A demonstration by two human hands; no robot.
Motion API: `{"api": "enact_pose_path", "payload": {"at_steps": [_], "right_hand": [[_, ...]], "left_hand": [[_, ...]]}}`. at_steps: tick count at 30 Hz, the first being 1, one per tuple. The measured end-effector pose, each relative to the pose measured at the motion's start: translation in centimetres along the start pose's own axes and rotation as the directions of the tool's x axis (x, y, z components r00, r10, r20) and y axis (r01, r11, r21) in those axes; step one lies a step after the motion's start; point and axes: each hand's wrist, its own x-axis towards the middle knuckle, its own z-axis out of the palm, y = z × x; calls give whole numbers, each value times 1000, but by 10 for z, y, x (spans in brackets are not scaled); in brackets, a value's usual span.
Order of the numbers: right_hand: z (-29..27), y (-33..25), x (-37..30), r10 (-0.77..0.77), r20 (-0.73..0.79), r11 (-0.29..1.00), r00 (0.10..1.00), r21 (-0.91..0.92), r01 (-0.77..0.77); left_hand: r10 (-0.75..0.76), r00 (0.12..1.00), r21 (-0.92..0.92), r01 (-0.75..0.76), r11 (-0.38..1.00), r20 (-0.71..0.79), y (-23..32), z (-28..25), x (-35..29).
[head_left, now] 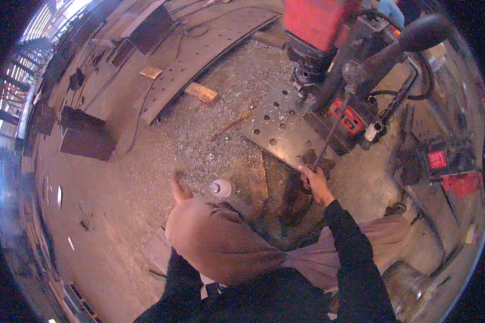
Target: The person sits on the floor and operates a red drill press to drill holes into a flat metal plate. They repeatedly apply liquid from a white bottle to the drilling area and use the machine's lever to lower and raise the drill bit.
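My right hand (316, 183) is closed around the lower end of a long feed lever (335, 126) on a red and black magnetic drill (320, 24). The drill stands on a flat steel plate (288, 141) with several round holes in it. Its cutter end meets the plate near the far edge. My left hand (181, 189) shows just past my left knee, fingers stretched out and slightly smeared; part of it is hidden by the knee. Nothing shows in it. Closest to it is a small whitish bottle (221, 188) on the ground.
Metal shavings (199, 137) litter the ground around the plate. Farther off lie a long perforated steel plate (199, 59), a wooden block (201, 92) and dark steel box sections (86, 133). A cable (137, 121) crosses the floor at left. Red and black equipment (461, 183) sits at right.
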Motion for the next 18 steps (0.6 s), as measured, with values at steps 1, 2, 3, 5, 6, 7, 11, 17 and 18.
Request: {"api": "enact_pose_path", "payload": {"at_steps": [1,2,3,5,6,7,11,17,18], "right_hand": [[3,0,0,-11,3,1000,1000,-29,11],[3,0,0,-28,-3,998,1000,-65,27],[9,-1,2,-39,12,995,999,-94,40],[18,-12,-6,18,65,998,998,-66,-14],[9,-18,-10,38,55,997,998,-67,-34],[8,-15,-6,46,53,997,998,-72,-42],[-3,-7,-2,65,33,993,997,-96,-62],[4,-9,-4,24,49,995,999,-95,-19],[20,-12,1,13,104,996,995,-93,-3]], "left_hand": [[-69,996,59,66,996,59,-26,-2,-36],[-126,983,101,113,988,130,-47,5,-71],[-149,967,148,120,982,204,-64,4,-97],[-157,923,207,87,974,352,-88,16,-132],[-138,899,181,67,981,415,-94,42,-143],[-123,887,171,51,984,445,-98,54,-144],[-216,875,68,207,976,433,-119,93,-142],[-217,939,-135,259,956,267,-163,111,-108],[-212,914,-64,248,967,347,-172,85,-87]]}}
